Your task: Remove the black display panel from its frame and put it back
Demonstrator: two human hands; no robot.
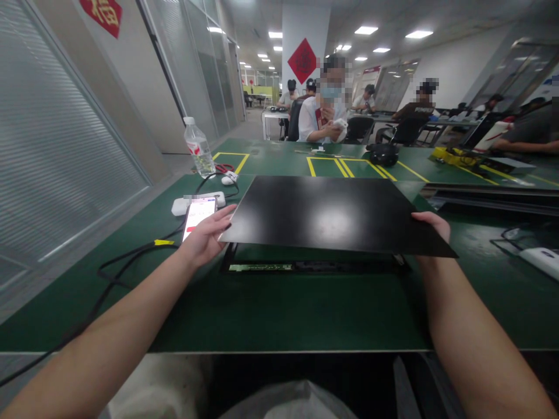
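A flat, glossy black panel (305, 212) is held up above the green table, ceiling light reflecting off its top. My left hand (209, 234) supports its left edge, fingers fairly straight and partly hidden. At the opposite side my right hand (433, 227) grips the right edge, thumb on top and the other fingers out of sight beneath. Under the panel lies a thin black frame (345, 267) with a green circuit strip (261, 267) along its near side. A lit phone (205, 207) is just beyond my left hand.
Left of the panel are a white power strip (179, 206), black cable (131, 251) and water bottle (198, 148). Stacked dark panels (480, 201) lie at right, near a white device (541, 260). A person (312, 119) sits across the green table (305, 314).
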